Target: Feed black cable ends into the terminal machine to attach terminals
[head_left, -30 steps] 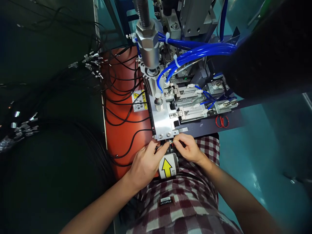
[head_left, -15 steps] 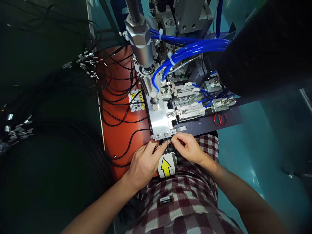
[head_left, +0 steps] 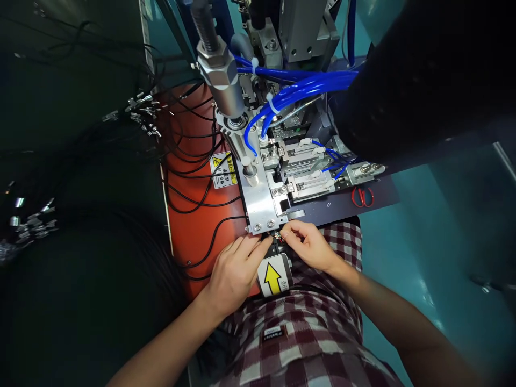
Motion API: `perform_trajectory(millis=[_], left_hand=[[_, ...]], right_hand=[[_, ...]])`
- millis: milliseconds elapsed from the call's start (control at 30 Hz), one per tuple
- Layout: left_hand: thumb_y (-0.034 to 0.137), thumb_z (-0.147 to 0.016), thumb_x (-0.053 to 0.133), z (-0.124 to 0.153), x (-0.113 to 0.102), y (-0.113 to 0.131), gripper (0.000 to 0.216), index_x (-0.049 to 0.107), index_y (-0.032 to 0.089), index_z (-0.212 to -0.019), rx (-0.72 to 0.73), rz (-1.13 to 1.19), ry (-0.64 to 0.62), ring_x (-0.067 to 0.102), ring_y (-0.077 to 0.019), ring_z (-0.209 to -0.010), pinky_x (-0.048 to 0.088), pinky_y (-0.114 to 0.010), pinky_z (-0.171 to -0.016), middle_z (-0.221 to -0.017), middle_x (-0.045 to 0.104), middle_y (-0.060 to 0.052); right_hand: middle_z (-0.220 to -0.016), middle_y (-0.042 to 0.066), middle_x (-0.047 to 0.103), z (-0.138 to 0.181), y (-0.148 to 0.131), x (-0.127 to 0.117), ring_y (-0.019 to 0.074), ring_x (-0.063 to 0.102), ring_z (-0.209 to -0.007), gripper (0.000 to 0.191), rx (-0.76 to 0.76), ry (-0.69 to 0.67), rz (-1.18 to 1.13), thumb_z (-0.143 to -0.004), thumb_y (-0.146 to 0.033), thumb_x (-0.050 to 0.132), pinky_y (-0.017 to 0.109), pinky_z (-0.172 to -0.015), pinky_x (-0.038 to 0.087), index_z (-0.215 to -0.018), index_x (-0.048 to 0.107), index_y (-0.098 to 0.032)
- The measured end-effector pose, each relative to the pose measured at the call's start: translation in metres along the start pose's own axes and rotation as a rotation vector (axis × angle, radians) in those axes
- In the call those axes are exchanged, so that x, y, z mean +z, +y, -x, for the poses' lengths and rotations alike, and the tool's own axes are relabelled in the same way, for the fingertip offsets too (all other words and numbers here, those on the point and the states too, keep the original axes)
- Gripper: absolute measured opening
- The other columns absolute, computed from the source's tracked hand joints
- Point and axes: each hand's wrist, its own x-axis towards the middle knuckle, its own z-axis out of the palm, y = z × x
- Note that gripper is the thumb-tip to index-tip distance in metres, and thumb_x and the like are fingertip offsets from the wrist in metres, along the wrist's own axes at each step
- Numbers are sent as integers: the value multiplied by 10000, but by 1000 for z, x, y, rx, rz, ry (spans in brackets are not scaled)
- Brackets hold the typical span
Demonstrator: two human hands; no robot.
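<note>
My left hand point(head_left: 237, 269) is closed at the front edge of the silver machine plate point(head_left: 260, 207), thumb reaching toward a small metal-ended part point(head_left: 276, 235). What its bent fingers hold is hidden under them. From the right, my right hand point(head_left: 308, 244) pinches thumb against forefinger beside that same small part, where a bit of red shows; the pinched thing is too small to name. Just below the fingertips is a white label with a yellow arrow point(head_left: 273, 277).
Black cables point(head_left: 201, 201) cross the orange-red surface point(head_left: 189, 226) on the left. Bundles of metal-ended cables point(head_left: 143, 110) lie further left. Blue air hoses point(head_left: 306, 83) and a threaded metal cylinder point(head_left: 221, 80) rise above the plate. Red-handled scissors point(head_left: 363, 197) lie at right.
The view has shifted slightly, so the machine appears a little further left. My hands stay at the plate's front edge, with only slight finger movement.
</note>
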Motion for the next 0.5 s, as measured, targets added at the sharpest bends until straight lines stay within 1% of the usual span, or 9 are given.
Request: perform_trajectory(millis=[100,300,500], left_hand=[[37,-856,464,0,0,0,311,612,101,-1122,4,2,1,591,-215,-827,523,-318,-692,-949,624,-116],[28,-848,457,-1,1,1,314,609,83,-1116,11,-7,5,589,-220,-811,528,-316,-663,-915,606,-118],[20,-842,454,-1,2,1,322,603,77,-1122,-1,14,-16,588,-231,-847,541,-331,-696,-943,602,-128]], right_hand=[[-608,-38,382,0,1,1,112,355,-567,262,-8,11,-23,-921,-293,480,238,-527,315,-682,484,-184],[-607,-44,369,0,-2,-1,110,345,-570,262,-45,17,57,-926,-271,473,245,-537,299,-679,472,-185],[-621,-43,388,0,-4,-2,110,363,-585,255,-58,-4,90,-930,-254,462,245,-552,302,-683,463,-187]])
